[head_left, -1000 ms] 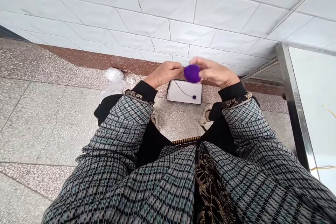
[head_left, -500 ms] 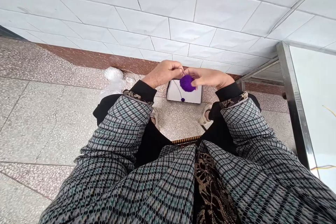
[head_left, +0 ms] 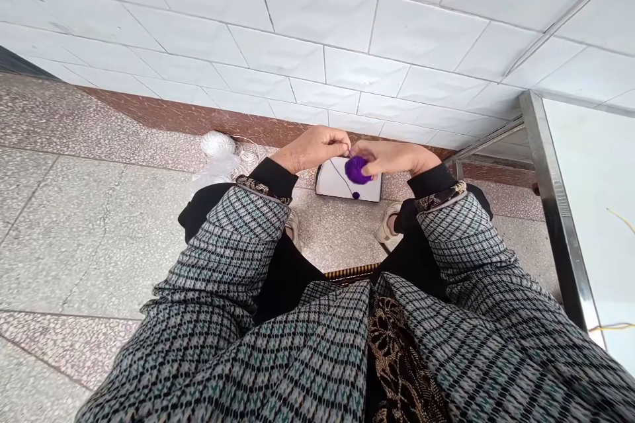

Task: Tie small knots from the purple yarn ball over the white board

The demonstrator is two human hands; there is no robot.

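A fluffy ball of purple yarn [head_left: 357, 170] is gripped in my right hand [head_left: 391, 156], the thumb across its near side and the other fingers behind it. Close by on the left, my left hand [head_left: 317, 146] pinches a purple yarn strand [head_left: 350, 152] that runs to the ball. Below both hands lies a shallow box [head_left: 327, 182] with a white inside and a dark rim. A small purple yarn ball [head_left: 356, 195] rests in it, with a thin dark strand [head_left: 342, 175] leading up towards my left hand.
A ball of white yarn [head_left: 218, 144] with loose strands and a clear plastic bag [head_left: 213, 170] lies on the floor at left. The tiled wall [head_left: 297, 59] rises just ahead. A metal-edged white table [head_left: 585, 211] stands at my right.
The small purple ball in the box has shifted slightly right. Both hands stay close together at the larger ball. The whole view has tipped slightly, so everything sits a little lower.
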